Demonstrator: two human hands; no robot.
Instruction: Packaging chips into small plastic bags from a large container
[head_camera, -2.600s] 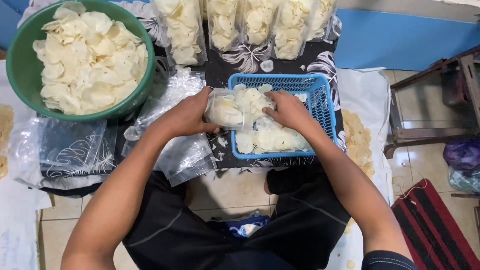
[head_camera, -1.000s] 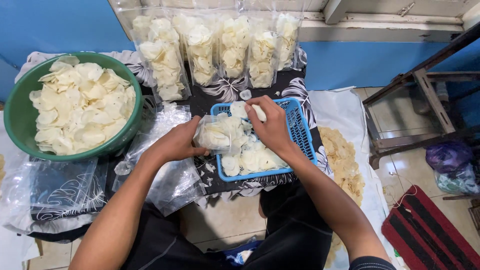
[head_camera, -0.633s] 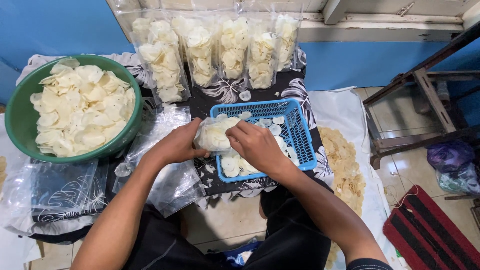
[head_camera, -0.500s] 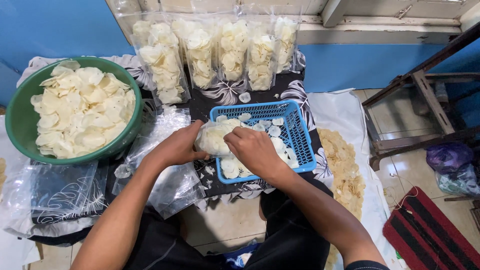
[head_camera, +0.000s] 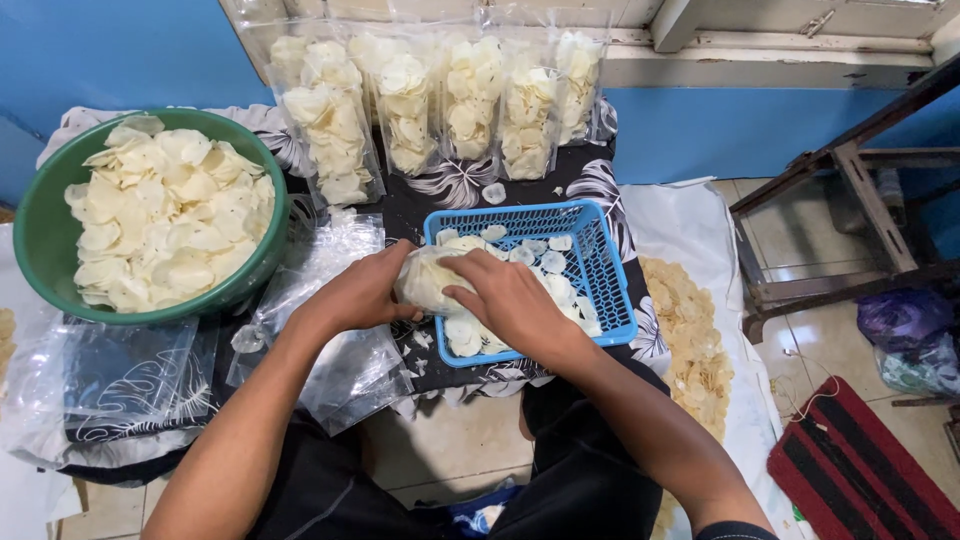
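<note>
My left hand (head_camera: 362, 294) grips a clear plastic bag (head_camera: 425, 277) partly filled with pale round chips, held at the left rim of a blue plastic basket (head_camera: 605, 275). My right hand (head_camera: 505, 299) rests over the bag's mouth, fingers pushed into it with chips. More loose chips (head_camera: 545, 262) lie in the basket behind my right hand. A big green bowl (head_camera: 40, 235) heaped with the same chips stands at the left.
Several filled chip bags (head_camera: 405, 95) stand in a row against the blue wall. A pile of empty clear bags (head_camera: 335, 345) lies by my left wrist. More chips (head_camera: 690, 350) lie on white cloth at the right; a dark metal frame (head_camera: 850, 200) stands beyond.
My right hand came down from the far side of the basket to the bag's mouth and pushed chips in. My left hand kept hold of the bag.
</note>
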